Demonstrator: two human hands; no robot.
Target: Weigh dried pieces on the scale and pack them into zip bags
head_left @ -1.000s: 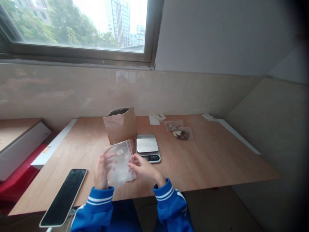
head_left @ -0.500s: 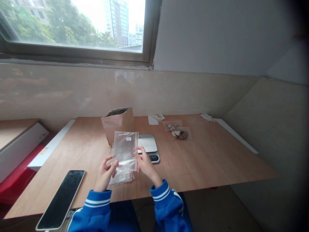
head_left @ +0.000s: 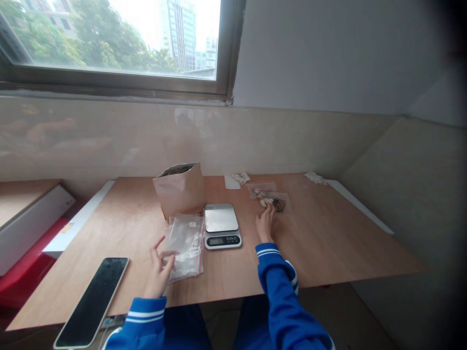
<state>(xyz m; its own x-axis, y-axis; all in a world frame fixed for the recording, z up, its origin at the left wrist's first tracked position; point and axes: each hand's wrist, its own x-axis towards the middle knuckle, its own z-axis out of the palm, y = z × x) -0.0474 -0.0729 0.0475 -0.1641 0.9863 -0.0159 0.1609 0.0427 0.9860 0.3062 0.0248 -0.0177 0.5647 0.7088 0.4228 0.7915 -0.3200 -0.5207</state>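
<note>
A stack of clear zip bags [head_left: 186, 240] with a red seal strip lies flat on the wooden table [head_left: 328, 243]. My left hand [head_left: 159, 270] rests open at its lower left edge, fingers spread and touching the plastic. My right hand [head_left: 266, 222] is stretched far forward, its fingertips on a small filled clear bag [head_left: 278, 201] holding brown and white pieces; whether it grips the bag I cannot tell. A second filled bag [head_left: 260, 189] lies just behind it. Between my hands stands a small digital scale [head_left: 221, 225]. An open brown paper bag [head_left: 180, 189] stands upright behind the zip bags.
A black phone [head_left: 93, 300] lies at the table's front left corner. Small scraps [head_left: 241, 178] and a crumpled white piece [head_left: 315, 178] lie by the tiled back wall. A white box [head_left: 32, 223] and something red sit off the table to the left.
Both hands let go of the raised clear bag, which now lies flat on the stack. My right hand moved forward and right to the filled bags; my left hand opened.
</note>
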